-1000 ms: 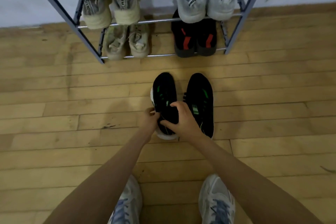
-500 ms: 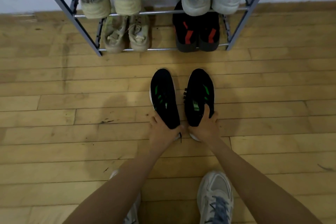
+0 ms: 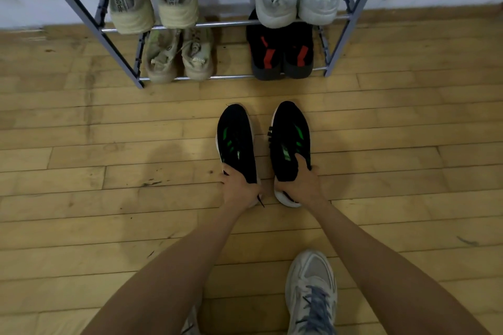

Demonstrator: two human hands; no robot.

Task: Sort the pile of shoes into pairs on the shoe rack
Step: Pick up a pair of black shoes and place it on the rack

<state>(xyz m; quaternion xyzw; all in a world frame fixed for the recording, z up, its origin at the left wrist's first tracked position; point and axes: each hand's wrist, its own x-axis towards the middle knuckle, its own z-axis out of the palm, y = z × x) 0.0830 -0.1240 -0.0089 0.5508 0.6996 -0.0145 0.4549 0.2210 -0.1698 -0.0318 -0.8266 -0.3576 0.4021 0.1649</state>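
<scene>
Two black shoes with green marks lie side by side on the wooden floor, toes toward the rack. My left hand (image 3: pixel 239 189) grips the heel of the left black shoe (image 3: pixel 236 141). My right hand (image 3: pixel 302 185) grips the heel of the right black shoe (image 3: pixel 288 139), thumb over its opening. The grey metal shoe rack (image 3: pixel 337 46) stands just beyond. Its upper shelf holds a beige pair (image 3: pixel 155 5) and a light grey pair (image 3: pixel 294 0). The lower shelf holds a cream pair (image 3: pixel 179 54) and a black pair with red marks (image 3: pixel 281 51).
A white wall runs behind the rack. My own white sneaker (image 3: pixel 310 291) stands on the floor at the bottom right, the other foot barely shows at the bottom edge. Bare floorboards stretch left and right of the black shoes.
Both hands were on the left black shoe a second ago. Now my right hand has shifted to the right shoe's heel, and the two shoes sit slightly further apart.
</scene>
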